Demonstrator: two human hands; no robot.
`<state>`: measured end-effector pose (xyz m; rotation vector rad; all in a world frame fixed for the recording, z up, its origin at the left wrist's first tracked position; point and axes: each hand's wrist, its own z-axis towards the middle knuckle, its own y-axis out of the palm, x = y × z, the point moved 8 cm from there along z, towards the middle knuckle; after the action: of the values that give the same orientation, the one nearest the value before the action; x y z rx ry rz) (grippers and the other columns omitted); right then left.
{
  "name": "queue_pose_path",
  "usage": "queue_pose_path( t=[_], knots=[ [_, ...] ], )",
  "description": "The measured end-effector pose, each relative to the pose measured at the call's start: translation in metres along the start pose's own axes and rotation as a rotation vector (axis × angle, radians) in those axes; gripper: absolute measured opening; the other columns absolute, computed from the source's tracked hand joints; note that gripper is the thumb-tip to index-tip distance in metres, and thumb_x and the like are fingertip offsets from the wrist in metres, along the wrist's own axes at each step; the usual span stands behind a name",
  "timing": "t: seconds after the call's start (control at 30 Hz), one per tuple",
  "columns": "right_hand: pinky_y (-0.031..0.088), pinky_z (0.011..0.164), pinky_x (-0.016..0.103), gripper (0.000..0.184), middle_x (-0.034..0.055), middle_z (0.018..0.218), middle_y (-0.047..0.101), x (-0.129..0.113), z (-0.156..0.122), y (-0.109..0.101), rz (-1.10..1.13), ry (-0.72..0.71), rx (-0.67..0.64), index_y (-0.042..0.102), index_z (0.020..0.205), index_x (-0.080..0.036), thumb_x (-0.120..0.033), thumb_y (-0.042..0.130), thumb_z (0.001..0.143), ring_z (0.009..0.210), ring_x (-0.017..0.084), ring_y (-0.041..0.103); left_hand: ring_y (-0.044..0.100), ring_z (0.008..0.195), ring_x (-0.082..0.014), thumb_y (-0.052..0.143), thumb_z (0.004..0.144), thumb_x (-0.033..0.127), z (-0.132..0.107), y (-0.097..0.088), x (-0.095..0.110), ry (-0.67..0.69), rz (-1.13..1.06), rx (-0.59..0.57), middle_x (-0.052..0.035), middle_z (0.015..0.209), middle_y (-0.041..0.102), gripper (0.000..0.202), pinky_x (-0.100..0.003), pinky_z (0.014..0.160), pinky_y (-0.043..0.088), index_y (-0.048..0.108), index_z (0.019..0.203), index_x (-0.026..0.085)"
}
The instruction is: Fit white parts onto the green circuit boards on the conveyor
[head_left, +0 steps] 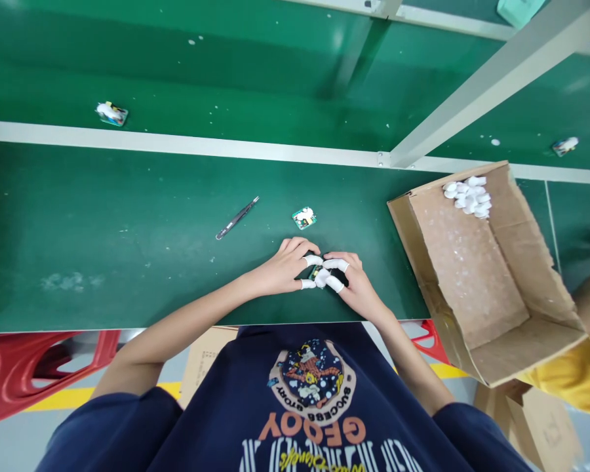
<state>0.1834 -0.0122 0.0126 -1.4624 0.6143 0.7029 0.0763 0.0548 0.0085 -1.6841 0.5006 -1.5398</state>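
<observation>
My left hand (291, 267) and my right hand (350, 280) meet close to the table's front edge, with white finger covers on thumbs and index fingers. Between their tips they pinch a small green circuit board (314, 271). A white rounded piece (321, 278) lies on that board, right by my right fingertips; whether it is attached cannot be made out. Just beyond my hands rests a second circuit board (303, 217), with white material on its parts. Black tweezers (236, 217) lie to the left of it, pointing away to the right.
On the right a cardboard box (472, 288) holds a cluster of white rounded pieces (469, 195) in its far corner. A white metal rail (187, 140) and a slanting post (496, 78) bound the green table (103, 216). Circuit boards (112, 114) lie beyond the rail. A person's yellow sleeve (570, 377) shows at right.
</observation>
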Motion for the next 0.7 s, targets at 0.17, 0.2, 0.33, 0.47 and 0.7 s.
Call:
queue_pose_path(
  t=[0.17,0.2,0.33,0.47,0.7],
  knots=[
    [0.042,0.097,0.05,0.045,0.0117,0.127,0.053,0.002,-0.002,0.0,-0.056,-0.083,-0.009,0.052,0.122,-0.023,-0.036,0.069,0.082,0.115,0.029,0.045,0.036,0.119,-0.026,0.051,0.093,0.032,0.002,-0.008,-0.001,-0.028,-0.167,0.002,-0.0092,0.123,0.054,0.026,-0.042,0.098,0.03,0.057,0.115,0.02],
    [0.043,0.095,0.05,0.044,0.0121,0.125,0.054,0.0,-0.001,-0.001,-0.069,-0.088,0.043,0.052,0.12,-0.022,-0.035,0.07,0.082,0.113,0.029,0.046,0.037,0.119,-0.0258,0.051,0.093,0.032,0.002,-0.009,-0.002,-0.046,-0.196,0.006,-0.0091,0.122,0.055,0.026,-0.042,0.098,0.03,0.057,0.115,0.02],
    [0.047,0.088,0.047,0.032,0.0097,0.11,0.061,-0.016,0.007,-0.013,0.02,-0.108,0.272,0.057,0.113,-0.024,-0.03,0.068,0.083,0.104,0.027,0.053,0.042,0.115,-0.0244,0.048,0.094,0.036,0.002,-0.018,-0.006,-0.102,-0.468,0.056,-0.009,0.117,0.057,0.027,-0.043,0.101,0.029,0.06,0.112,0.02],
    [0.046,0.09,0.048,0.036,0.0086,0.113,0.06,-0.038,0.015,-0.028,0.188,-0.151,0.303,0.058,0.115,-0.027,-0.036,0.069,0.082,0.106,0.027,0.054,0.052,0.109,-0.0239,0.052,0.09,0.05,0.0,-0.01,0.001,-0.138,-1.104,-0.042,-0.0099,0.114,0.059,0.041,-0.039,0.099,0.037,0.062,0.112,0.017],
    [0.049,0.089,0.045,0.03,0.0079,0.114,0.058,-0.056,0.017,-0.025,0.374,-0.091,0.191,0.058,0.111,-0.027,-0.032,0.067,0.083,0.106,0.025,0.056,0.063,0.097,-0.0211,0.07,0.079,0.043,-0.006,0.02,0.022,-0.258,-1.86,-0.149,-0.0128,0.103,0.064,0.045,-0.035,0.089,0.046,0.061,0.112,0.013]
  ],
)
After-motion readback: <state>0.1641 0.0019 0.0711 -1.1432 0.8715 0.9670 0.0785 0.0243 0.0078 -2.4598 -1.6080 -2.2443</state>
